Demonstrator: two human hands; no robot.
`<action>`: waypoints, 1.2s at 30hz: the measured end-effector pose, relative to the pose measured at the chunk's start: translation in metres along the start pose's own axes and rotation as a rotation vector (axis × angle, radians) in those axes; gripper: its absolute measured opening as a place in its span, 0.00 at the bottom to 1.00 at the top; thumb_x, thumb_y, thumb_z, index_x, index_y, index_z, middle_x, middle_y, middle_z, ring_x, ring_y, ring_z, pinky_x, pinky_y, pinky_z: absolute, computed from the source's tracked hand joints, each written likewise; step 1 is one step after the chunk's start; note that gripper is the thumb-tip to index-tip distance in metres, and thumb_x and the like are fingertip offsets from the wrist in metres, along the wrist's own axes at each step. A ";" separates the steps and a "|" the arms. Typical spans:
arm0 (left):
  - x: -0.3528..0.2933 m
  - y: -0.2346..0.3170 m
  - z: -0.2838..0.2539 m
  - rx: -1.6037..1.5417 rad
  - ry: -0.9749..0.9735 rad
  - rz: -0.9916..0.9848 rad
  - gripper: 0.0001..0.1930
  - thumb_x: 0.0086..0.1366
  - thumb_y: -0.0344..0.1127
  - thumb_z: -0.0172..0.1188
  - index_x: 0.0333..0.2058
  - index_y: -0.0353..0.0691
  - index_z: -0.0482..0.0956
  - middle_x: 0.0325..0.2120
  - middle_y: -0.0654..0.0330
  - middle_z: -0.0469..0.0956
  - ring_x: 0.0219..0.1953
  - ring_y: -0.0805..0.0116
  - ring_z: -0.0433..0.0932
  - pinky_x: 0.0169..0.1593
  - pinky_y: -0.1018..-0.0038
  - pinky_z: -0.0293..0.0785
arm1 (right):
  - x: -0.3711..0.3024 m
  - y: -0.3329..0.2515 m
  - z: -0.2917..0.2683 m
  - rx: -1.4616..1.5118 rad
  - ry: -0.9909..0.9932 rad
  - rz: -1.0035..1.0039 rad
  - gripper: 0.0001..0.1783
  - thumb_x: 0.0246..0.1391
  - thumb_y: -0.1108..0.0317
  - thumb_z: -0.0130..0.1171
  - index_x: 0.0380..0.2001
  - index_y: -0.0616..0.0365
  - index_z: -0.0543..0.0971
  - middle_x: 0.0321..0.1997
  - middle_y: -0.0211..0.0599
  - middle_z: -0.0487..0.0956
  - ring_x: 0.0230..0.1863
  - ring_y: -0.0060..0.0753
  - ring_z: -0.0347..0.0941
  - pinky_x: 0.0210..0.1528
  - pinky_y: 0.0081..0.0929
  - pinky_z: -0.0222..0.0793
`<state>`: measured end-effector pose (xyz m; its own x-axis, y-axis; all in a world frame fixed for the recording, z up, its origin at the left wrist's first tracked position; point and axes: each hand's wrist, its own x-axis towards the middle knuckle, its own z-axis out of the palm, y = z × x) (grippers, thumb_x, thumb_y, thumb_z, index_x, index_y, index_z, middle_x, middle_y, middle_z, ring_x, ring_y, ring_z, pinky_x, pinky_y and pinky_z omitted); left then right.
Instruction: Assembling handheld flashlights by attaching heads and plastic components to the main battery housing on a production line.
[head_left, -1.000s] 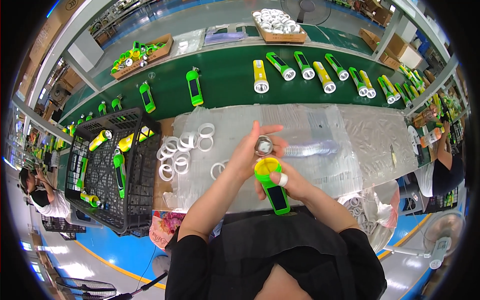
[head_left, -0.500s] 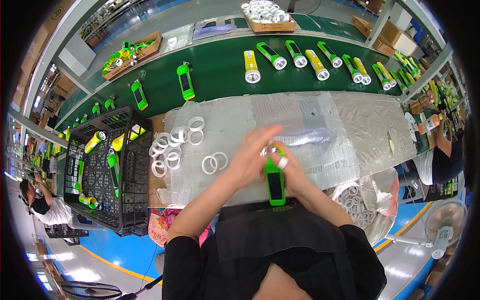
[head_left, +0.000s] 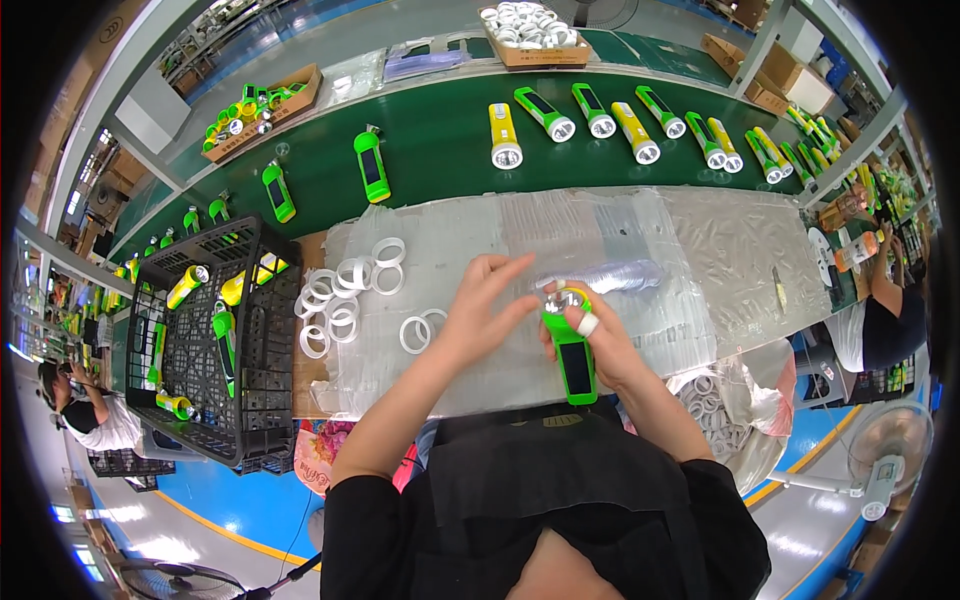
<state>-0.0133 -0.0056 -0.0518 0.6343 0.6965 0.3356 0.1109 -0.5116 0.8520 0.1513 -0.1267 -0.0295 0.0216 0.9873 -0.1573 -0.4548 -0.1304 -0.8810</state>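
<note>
My right hand (head_left: 612, 345) is wrapped round a green flashlight (head_left: 577, 375) with a dark panel on its side. The flashlight's shiny reflector end points away from me, and a white band shows on one of my right fingers. Just left of it, my left hand (head_left: 485, 305) is raised over the table with fingers apart and nothing in it. Beyond my hands lies a row of clear round lenses (head_left: 620, 276) nested together. Loose white rings (head_left: 416, 335) lie left of my left hand, with several more (head_left: 342, 319) clustered further left.
A black crate (head_left: 262, 395) holding several flashlights stands at the left. Flashlights (head_left: 505, 135) lie along the green conveyor (head_left: 440, 120) behind. A box of white rings (head_left: 545, 55) is at the back. A bag of rings (head_left: 765, 395) hangs at the right, near a fan (head_left: 885, 465).
My left hand has drawn away to the left from the flashlight. My right hand has shifted slightly right with the flashlight in its grip.
</note>
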 end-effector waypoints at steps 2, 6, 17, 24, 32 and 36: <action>-0.013 0.017 -0.009 0.145 -0.051 0.281 0.25 0.62 0.34 0.59 0.58 0.40 0.72 0.46 0.55 0.71 0.50 0.59 0.68 0.48 0.70 0.68 | 0.005 0.002 0.009 -0.028 -0.095 0.032 0.22 0.63 0.59 0.54 0.56 0.57 0.68 0.37 0.38 0.75 0.34 0.27 0.73 0.36 0.26 0.71; -0.036 0.029 -0.014 0.036 0.009 0.269 0.20 0.69 0.38 0.48 0.55 0.38 0.74 0.49 0.52 0.70 0.54 0.52 0.66 0.56 0.61 0.62 | 0.014 0.010 0.022 -0.131 -0.226 0.048 0.21 0.63 0.59 0.54 0.55 0.58 0.67 0.39 0.36 0.74 0.35 0.26 0.73 0.37 0.26 0.71; -0.035 0.018 -0.030 0.105 0.156 0.328 0.17 0.67 0.38 0.46 0.49 0.36 0.75 0.55 0.49 0.67 0.57 0.47 0.65 0.62 0.56 0.56 | 0.044 0.028 0.045 -0.151 -0.288 -0.139 0.23 0.64 0.60 0.53 0.58 0.56 0.65 0.42 0.36 0.73 0.34 0.26 0.73 0.37 0.26 0.72; -0.091 -0.006 -0.083 0.689 0.132 -0.050 0.31 0.50 0.43 0.72 0.52 0.42 0.73 0.52 0.47 0.72 0.53 0.47 0.71 0.55 0.58 0.70 | 0.086 0.019 0.041 -0.164 -0.248 -0.447 0.21 0.59 0.66 0.59 0.54 0.56 0.67 0.38 0.32 0.74 0.32 0.21 0.72 0.34 0.22 0.72; -0.068 -0.005 -0.080 0.398 0.418 0.133 0.12 0.48 0.30 0.73 0.33 0.39 0.82 0.36 0.53 0.77 0.38 0.55 0.77 0.41 0.65 0.73 | 0.092 0.028 0.041 -0.205 -0.252 -0.357 0.21 0.58 0.65 0.60 0.53 0.56 0.67 0.39 0.30 0.73 0.34 0.18 0.71 0.35 0.19 0.71; -0.024 0.042 -0.086 0.352 0.217 0.247 0.13 0.52 0.35 0.72 0.35 0.39 0.82 0.35 0.56 0.74 0.37 0.62 0.74 0.38 0.71 0.71 | 0.089 0.025 0.045 -0.251 -0.233 -0.380 0.21 0.59 0.68 0.58 0.54 0.58 0.66 0.39 0.32 0.74 0.34 0.19 0.72 0.36 0.21 0.71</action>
<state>-0.0896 -0.0010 0.0103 0.5038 0.6027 0.6189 0.2533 -0.7880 0.5611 0.1019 -0.0384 -0.0455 -0.0676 0.9595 0.2735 -0.2250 0.2524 -0.9411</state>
